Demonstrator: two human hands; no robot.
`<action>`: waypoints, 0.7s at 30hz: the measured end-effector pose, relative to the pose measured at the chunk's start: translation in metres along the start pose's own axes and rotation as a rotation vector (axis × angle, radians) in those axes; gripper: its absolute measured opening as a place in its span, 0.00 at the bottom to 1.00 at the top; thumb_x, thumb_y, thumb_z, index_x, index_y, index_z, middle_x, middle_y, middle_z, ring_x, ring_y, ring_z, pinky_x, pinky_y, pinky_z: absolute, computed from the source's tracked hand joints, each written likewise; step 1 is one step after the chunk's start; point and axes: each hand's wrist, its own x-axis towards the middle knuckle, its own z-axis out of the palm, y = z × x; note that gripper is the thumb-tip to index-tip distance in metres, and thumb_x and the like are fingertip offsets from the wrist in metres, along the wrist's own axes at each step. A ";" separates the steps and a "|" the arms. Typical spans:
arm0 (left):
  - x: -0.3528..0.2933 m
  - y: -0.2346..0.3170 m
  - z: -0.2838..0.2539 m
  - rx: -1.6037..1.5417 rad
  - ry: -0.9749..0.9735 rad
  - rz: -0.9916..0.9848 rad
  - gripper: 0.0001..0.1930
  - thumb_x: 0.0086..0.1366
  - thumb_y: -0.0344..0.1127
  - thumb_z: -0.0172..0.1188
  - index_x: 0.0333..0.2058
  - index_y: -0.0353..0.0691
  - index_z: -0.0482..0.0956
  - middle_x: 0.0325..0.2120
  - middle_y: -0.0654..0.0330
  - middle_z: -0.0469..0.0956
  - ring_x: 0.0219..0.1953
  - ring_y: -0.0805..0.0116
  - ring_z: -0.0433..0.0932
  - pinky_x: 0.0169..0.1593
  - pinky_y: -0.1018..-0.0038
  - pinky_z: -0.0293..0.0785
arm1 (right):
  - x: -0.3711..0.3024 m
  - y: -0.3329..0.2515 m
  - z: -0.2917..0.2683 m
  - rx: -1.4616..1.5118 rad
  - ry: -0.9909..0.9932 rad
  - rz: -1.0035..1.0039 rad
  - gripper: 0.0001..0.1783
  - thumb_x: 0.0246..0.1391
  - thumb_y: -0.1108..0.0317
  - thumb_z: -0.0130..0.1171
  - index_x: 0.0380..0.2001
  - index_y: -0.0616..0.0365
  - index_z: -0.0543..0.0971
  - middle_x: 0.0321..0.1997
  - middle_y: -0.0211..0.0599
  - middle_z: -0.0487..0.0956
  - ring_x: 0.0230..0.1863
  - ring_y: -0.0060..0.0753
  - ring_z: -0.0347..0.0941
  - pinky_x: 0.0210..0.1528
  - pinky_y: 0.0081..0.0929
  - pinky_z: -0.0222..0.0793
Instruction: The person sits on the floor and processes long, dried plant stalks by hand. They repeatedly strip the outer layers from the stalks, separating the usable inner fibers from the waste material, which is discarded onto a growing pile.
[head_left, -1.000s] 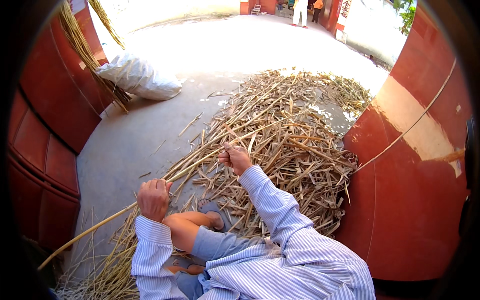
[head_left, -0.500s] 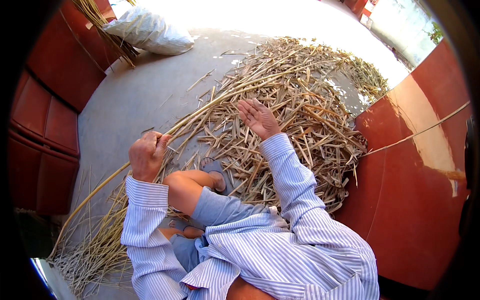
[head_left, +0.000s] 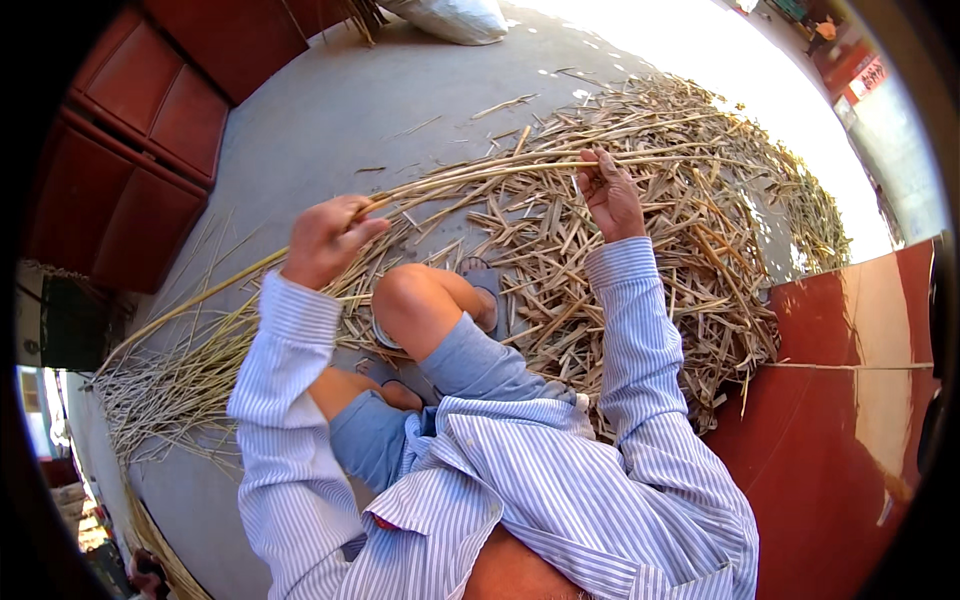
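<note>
Long, thin, yellowish dry stalks stretch across in front of my knees, from the lower left towards the far right. My left hand is closed round them above my raised knee, its thumb pointing right. Farther along, my right hand pinches a stalk between thumb and fingers, palm turned partly up. Beneath and beyond it spreads a wide heap of dry brown leaf strips. A loose bundle of thin stalks lies on the floor to my left, its tips fanned out.
Dark red panelled furniture stands at the far left. On the right, a red surface borders the leaf heap. A white sack sits on the grey floor at the far edge. My sandalled foot rests beside the heap.
My right hand, open and off the stalks before, has moved up and right and closed on one. My left hand still grips. The whole view has shifted.
</note>
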 end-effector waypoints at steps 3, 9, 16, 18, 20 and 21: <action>0.011 0.006 0.028 -0.351 -0.024 -0.180 0.11 0.62 0.36 0.63 0.32 0.32 0.79 0.25 0.60 0.79 0.25 0.74 0.75 0.31 0.77 0.71 | -0.012 0.016 0.020 0.031 -0.042 -0.003 0.10 0.65 0.68 0.50 0.45 0.62 0.74 0.42 0.40 0.81 0.42 0.32 0.80 0.39 0.23 0.81; 0.023 -0.011 0.023 -0.501 0.230 -0.397 0.14 0.65 0.41 0.61 0.31 0.33 0.78 0.22 0.62 0.80 0.24 0.75 0.76 0.29 0.77 0.70 | -0.014 0.011 0.000 0.031 0.002 -0.019 0.09 0.64 0.71 0.51 0.44 0.62 0.73 0.42 0.44 0.81 0.42 0.35 0.80 0.40 0.25 0.82; 0.047 0.032 0.050 0.366 0.327 0.336 0.16 0.63 0.50 0.58 0.32 0.41 0.80 0.29 0.56 0.80 0.28 0.59 0.78 0.36 0.62 0.68 | -0.030 0.050 0.044 0.113 0.036 -0.026 0.08 0.64 0.69 0.52 0.43 0.61 0.74 0.42 0.42 0.81 0.43 0.34 0.80 0.40 0.24 0.82; 0.048 0.033 0.067 0.259 0.206 0.303 0.14 0.62 0.47 0.60 0.33 0.41 0.79 0.28 0.56 0.80 0.29 0.57 0.78 0.34 0.63 0.69 | -0.034 0.050 0.053 0.119 0.046 -0.037 0.09 0.64 0.68 0.52 0.43 0.62 0.75 0.42 0.43 0.81 0.41 0.34 0.80 0.39 0.24 0.82; 0.046 0.040 0.069 0.080 0.092 0.141 0.10 0.60 0.42 0.62 0.32 0.41 0.78 0.27 0.56 0.79 0.29 0.55 0.77 0.31 0.64 0.71 | -0.034 0.041 0.047 0.010 0.061 0.020 0.10 0.64 0.65 0.52 0.41 0.62 0.75 0.41 0.42 0.81 0.39 0.34 0.81 0.38 0.23 0.82; 0.047 0.038 0.070 0.069 0.113 0.163 0.10 0.59 0.41 0.63 0.30 0.41 0.78 0.26 0.56 0.79 0.28 0.55 0.77 0.30 0.64 0.70 | -0.035 0.036 0.043 -0.044 0.070 0.048 0.11 0.64 0.64 0.53 0.40 0.62 0.75 0.40 0.42 0.81 0.38 0.33 0.81 0.38 0.23 0.82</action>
